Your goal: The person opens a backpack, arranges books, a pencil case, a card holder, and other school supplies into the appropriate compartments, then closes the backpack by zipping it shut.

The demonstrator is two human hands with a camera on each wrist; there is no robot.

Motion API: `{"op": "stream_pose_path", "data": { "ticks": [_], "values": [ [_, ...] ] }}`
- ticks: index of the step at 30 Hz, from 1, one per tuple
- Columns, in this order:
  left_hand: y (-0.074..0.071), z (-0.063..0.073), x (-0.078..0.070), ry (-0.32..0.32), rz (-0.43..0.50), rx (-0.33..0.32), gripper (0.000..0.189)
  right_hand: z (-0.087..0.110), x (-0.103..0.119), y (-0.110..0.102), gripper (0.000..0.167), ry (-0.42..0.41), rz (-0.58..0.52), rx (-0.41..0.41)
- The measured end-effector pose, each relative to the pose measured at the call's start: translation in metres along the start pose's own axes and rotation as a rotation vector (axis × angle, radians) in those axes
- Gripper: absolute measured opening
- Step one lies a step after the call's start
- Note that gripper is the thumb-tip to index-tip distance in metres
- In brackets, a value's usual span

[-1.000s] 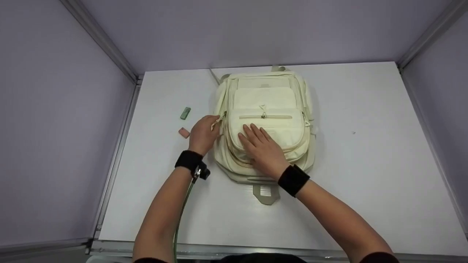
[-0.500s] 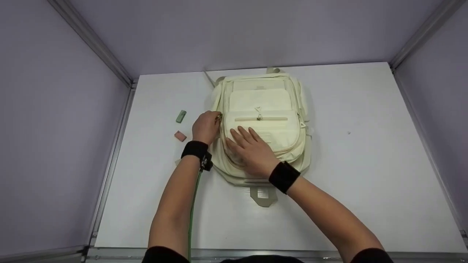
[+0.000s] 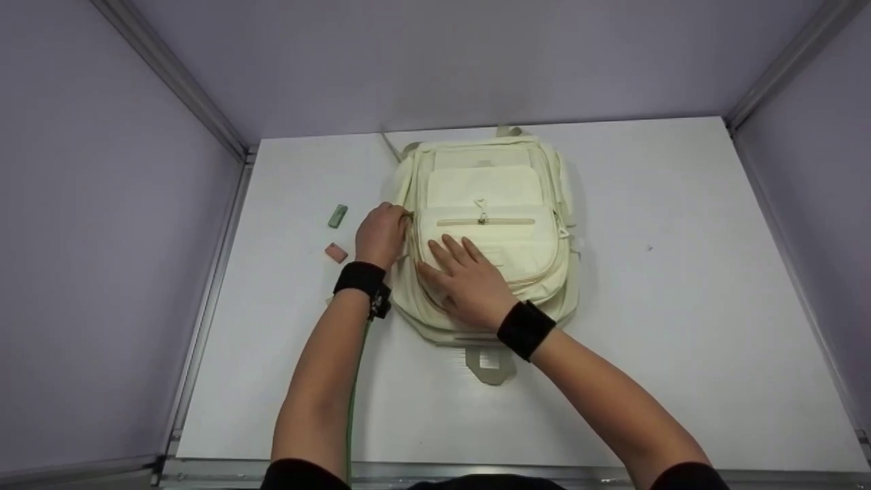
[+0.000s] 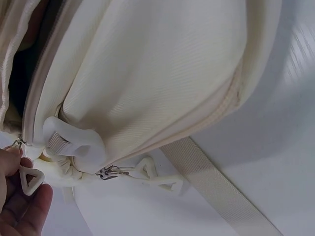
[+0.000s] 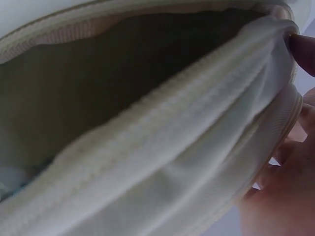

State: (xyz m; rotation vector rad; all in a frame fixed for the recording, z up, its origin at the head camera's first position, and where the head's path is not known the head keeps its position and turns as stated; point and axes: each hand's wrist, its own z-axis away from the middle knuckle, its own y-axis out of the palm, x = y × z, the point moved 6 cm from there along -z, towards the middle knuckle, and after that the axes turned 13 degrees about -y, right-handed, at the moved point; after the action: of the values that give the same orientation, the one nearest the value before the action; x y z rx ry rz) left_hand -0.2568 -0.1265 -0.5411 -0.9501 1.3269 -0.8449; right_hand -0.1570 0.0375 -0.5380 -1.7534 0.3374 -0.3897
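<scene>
A cream backpack [image 3: 486, 184] lies on its back on the white table. At its left side my left hand [image 3: 381, 235] pinches a zipper near a metal slider; a white triangular zipper pull [image 4: 32, 181] hangs at those fingers in the left wrist view. My right hand [image 3: 469, 282] rests on the front pocket [image 3: 520, 248], fingers extended and spread, thumb at the pocket's left edge. An open compartment [image 5: 123, 64] gapes in the right wrist view, dark inside, with part of its contents hidden. Another pair of white pulls [image 4: 160, 177] hangs from a second slider in the left wrist view.
Left of the backpack lie a green block [image 3: 337, 216] and a pink block [image 3: 336, 252]. A grey strap loop [image 3: 491, 367] extends toward the table's front edge. Grey-lilac panels [image 3: 136, 238] enclose the table [image 3: 680, 340] on the left, back and right.
My left hand has moved slightly forward and in against the backpack's side with the zipper pull. The right hand has slid a little left, its thumb now at the pocket's edge.
</scene>
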Motion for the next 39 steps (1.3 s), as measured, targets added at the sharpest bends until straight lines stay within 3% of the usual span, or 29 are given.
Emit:
{"op": "stream_pose_path", "data": {
  "ticks": [11, 27, 34, 39],
  "values": [
    [-0.001, 0.013, -0.001, 0.048, -0.003, 0.019, 0.024, 0.0, -0.001, 0.004, 0.059, 0.032, 0.003, 0.053],
    [-0.003, 0.041, 0.001, 0.086, -0.073, 0.013, 0.021, -0.001, -0.001, 0.007, 0.054, 0.03, -0.011, 0.031],
    [-0.001, 0.041, 0.003, 0.046, -0.029, 0.01, 0.02, -0.002, 0.001, 0.008, 0.054, 0.032, 0.006, 0.041],
    [0.0, 0.04, 0.003, 0.016, 0.003, 0.009, 0.018, 0.0, 0.009, 0.008, 0.051, 0.005, 0.013, -0.028]
  ]
}}
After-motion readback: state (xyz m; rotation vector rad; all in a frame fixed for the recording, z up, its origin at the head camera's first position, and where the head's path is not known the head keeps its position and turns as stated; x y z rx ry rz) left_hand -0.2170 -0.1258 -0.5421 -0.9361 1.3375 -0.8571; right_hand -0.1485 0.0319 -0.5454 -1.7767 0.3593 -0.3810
